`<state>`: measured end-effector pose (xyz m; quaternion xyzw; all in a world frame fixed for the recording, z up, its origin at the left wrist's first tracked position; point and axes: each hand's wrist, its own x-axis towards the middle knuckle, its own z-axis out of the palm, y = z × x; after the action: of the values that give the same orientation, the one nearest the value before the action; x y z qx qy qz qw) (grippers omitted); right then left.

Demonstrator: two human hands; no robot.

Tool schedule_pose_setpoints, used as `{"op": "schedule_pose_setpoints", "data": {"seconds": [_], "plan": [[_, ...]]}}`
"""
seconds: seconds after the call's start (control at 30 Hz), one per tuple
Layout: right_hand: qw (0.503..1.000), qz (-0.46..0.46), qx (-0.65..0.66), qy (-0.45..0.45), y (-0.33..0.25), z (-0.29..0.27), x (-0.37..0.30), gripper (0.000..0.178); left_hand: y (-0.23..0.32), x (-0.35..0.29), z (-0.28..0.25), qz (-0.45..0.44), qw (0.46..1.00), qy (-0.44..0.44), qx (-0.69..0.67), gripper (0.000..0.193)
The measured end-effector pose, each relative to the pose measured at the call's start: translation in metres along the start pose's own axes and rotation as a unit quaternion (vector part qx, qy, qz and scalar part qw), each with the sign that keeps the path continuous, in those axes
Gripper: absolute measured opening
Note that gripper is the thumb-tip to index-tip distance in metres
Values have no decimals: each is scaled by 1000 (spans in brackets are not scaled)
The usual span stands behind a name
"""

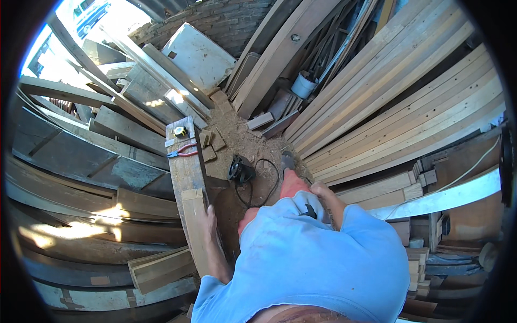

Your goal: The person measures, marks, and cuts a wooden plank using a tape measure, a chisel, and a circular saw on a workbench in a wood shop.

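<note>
A person in a light blue shirt point(312, 253) bends over a sawdust-strewn floor point(242, 140) in a crowded timber yard. The left hand point(209, 218) rests flat on the near end of a long narrow plank point(188, 183), fingers spread along its right edge rather than wrapped around it. A shorter, paler offcut point(195, 226) lies on top of that near end, just beside the hand. The right hand point(319, 191) is drawn in against the body near a small dark object point(309, 211); the shirt hides most of it, so whether it is closed on anything cannot be told.

The plank looks like solid, weathered wood: stiff, fairly heavy for its width, rough rather than slippery, and unlikely to bend or break. It would probably be best held by its long edges near the middle, with a second hold toward one end to stop it swinging.

Beyond the hands, a black power tool point(240, 170) with a looping cord point(264, 183) sits on the floor to the right of the plank. At the plank's far end lie red-handled pliers point(183, 151) and a yellow tape measure point(180, 131). Small wood blocks point(211, 144) are scattered alongside. Stacked boards point(409, 97) fan out to the right, darker old timbers point(81, 161) to the left.
</note>
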<state>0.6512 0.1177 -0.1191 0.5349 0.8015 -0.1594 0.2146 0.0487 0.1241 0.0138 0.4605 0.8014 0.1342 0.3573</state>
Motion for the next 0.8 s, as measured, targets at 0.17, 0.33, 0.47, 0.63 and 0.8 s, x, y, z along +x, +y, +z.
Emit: {"op": "schedule_pose_setpoints", "data": {"seconds": [0.17,0.33,0.47,0.63,0.8], "plan": [[777,296,550,-81,13,-96,66,12,236,-40,-69,385,685,-331,-522,95],[728,286,622,21,98,-194,155,10,430,-85,-129,576,442,-489,-484,96],[736,206,638,93,228,-239,255,7,550,-83,-128,671,360,-364,-536,83],[731,273,601,173,352,-245,364,19,616,96,-91,543,475,-311,-619,55],[822,316,411,235,450,-274,451,49,576,260,5,257,901,22,-348,66]]}}
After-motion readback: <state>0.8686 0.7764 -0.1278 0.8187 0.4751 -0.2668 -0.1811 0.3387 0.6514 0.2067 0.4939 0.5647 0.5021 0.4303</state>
